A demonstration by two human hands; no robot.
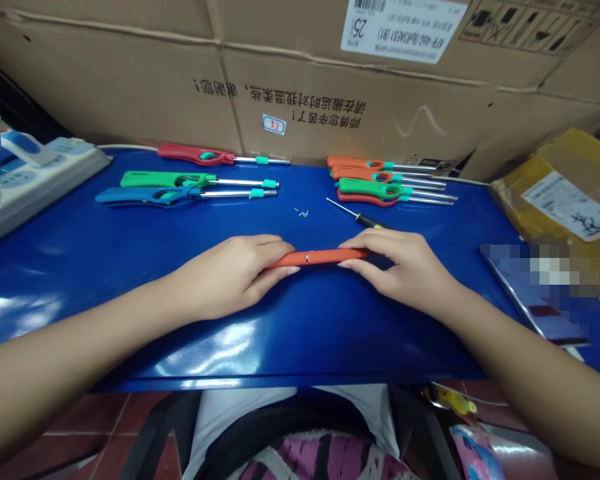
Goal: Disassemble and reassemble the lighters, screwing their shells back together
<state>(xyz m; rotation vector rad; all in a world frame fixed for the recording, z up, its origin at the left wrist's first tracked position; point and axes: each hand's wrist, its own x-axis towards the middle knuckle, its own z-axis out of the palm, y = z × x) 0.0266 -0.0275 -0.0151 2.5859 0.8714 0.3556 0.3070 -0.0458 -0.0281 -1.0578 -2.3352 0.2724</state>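
My left hand pinches the left end of a slim orange lighter handle, thumb below and fingers above. The right end lies between the thumb and fingers of my right hand. I hold it level, edge-on, a little above the blue tabletop; a small dark-and-light slot shows on its edge. No metal tube is visible on it. Just beyond my right hand lies a screwdriver, its handle partly hidden. A few tiny white pieces are on the table beyond the lighter handle.
Red, green and blue long-necked lighters lie at the back left. Several orange and green lighters lie at the back right. A cardboard box walls the back. A power strip, phone and taped parcel flank the sides.
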